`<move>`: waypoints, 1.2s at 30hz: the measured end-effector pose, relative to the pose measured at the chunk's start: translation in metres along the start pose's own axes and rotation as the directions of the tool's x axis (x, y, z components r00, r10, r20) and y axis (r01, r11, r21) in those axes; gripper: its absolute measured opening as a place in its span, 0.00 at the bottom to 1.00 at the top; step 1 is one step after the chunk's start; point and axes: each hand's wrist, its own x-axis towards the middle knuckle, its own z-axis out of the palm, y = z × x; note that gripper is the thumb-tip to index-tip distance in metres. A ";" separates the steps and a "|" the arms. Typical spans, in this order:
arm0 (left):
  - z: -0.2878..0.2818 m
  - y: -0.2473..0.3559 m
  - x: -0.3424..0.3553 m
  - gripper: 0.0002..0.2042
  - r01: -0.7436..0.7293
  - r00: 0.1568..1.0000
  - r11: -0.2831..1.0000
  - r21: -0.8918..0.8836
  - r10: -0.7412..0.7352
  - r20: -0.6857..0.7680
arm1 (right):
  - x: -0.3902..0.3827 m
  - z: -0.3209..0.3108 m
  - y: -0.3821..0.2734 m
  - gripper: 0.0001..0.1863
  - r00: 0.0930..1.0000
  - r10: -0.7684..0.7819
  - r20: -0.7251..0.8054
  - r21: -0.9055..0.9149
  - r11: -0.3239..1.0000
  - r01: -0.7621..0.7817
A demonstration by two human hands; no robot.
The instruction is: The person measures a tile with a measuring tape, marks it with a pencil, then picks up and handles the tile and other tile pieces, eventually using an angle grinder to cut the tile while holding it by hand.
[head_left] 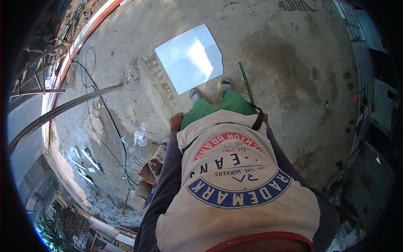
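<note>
Standing on a stained concrete floor [281, 92], a person in a cream printed shirt [235, 176] and green trousers [235, 103] had both arms down at the sides. The left hand [176, 122] was at the left edge of the trousers, its fingers apparently curled in; whether they were pinching anything could not be told. The right hand [265, 118] showed only as a sliver just beside a black strap [258, 120] at the right hip, so its state could not be told either. A glossy white sheet [182, 61] lay on the floor just beyond the grey shoes [226, 85], well apart from both hands, a bright reflection on its right half. To the right of the sheet, a narrow green strip with dark marks [246, 83] stretched along the floor. On the left, a dark hose [110, 120] ran past crumpled clear plastic [140, 137], with a torn sack [158, 158] and a bucket [142, 191] near the left arm. A long bar [71, 105] crossed the left of the scene, and pale pieces [90, 159] lay scattered below it.
</note>
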 end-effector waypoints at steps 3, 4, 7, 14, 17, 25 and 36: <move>-0.015 -0.025 -0.024 0.13 0.043 0.998 0.999 0.014 -0.043 -0.046 | 0.004 0.024 -0.029 0.17 0.998 -0.040 0.047 0.039 0.999 0.038; -0.015 -0.019 -0.023 0.13 0.040 0.998 0.999 0.009 -0.039 -0.043 | 0.003 0.022 -0.026 0.17 0.998 -0.037 0.048 0.032 0.999 0.036; -0.016 -0.008 -0.020 0.14 0.052 0.998 0.998 -0.028 -0.053 -0.029 | 0.003 0.016 -0.018 0.17 0.999 -0.031 0.036 0.025 0.999 0.030; -0.023 -0.002 -0.023 0.15 0.073 0.997 0.996 -0.043 -0.073 -0.005 | 0.001 0.018 -0.021 0.17 0.999 -0.022 0.047 0.029 0.999 0.021; -0.022 -0.002 -0.018 0.15 0.068 0.998 0.997 -0.042 -0.068 -0.005 | 0.004 0.011 -0.022 0.17 0.999 -0.026 0.037 0.027 0.999 0.025; -0.014 -0.008 -0.013 0.15 0.067 0.997 0.998 0.015 -0.066 -0.045 | 0.006 0.014 -0.015 0.17 0.999 -0.028 0.037 0.033 0.999 0.026; -0.018 -0.015 -0.016 0.16 0.089 0.994 0.996 0.022 -0.090 0.055 | 0.002 0.015 -0.013 0.18 0.999 -0.017 0.043 0.038 0.999 0.016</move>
